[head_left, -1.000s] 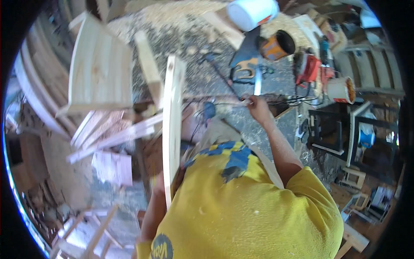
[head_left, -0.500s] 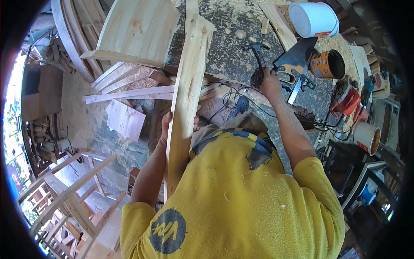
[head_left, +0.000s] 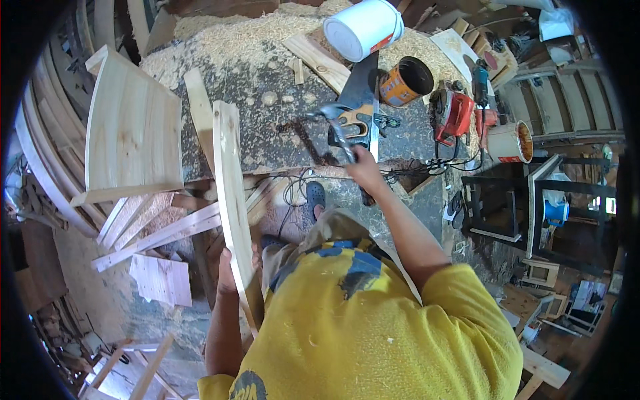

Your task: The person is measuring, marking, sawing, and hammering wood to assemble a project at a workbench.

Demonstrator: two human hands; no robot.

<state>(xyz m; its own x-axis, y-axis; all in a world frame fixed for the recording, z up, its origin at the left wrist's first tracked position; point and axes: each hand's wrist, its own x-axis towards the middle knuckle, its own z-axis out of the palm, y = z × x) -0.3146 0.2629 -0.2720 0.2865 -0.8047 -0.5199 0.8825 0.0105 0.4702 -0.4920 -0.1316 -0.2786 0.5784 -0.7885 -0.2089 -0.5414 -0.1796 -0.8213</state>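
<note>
My left hand (head_left: 229, 270) is wrapped around the lower part of a long pale wooden board (head_left: 232, 180), which stands tilted up against my left side, its top end over the workbench's near edge. In my right hand (head_left: 365, 173), closed on the handle, is a claw hammer (head_left: 341, 135), raised off the bench and slightly blurred. Just beyond the hammer lies a handsaw (head_left: 362, 81) with a black and tan handle. Beside the saw handle is a metal-bladed tool (head_left: 375, 137), partly hidden.
The sawdust-covered workbench (head_left: 233, 127) carries a white bucket (head_left: 357, 33), an orange can (head_left: 402, 83) and a red power tool (head_left: 457, 115). Cables (head_left: 400, 172) run along its near edge. A curved wooden panel (head_left: 133, 130) stands at left, above loose slats (head_left: 160, 233). Dark frames (head_left: 490, 207) stand at right.
My right hand has lifted the hammer off the bench and brought it nearer me. The view has swung right. My left hand still grips the board.
</note>
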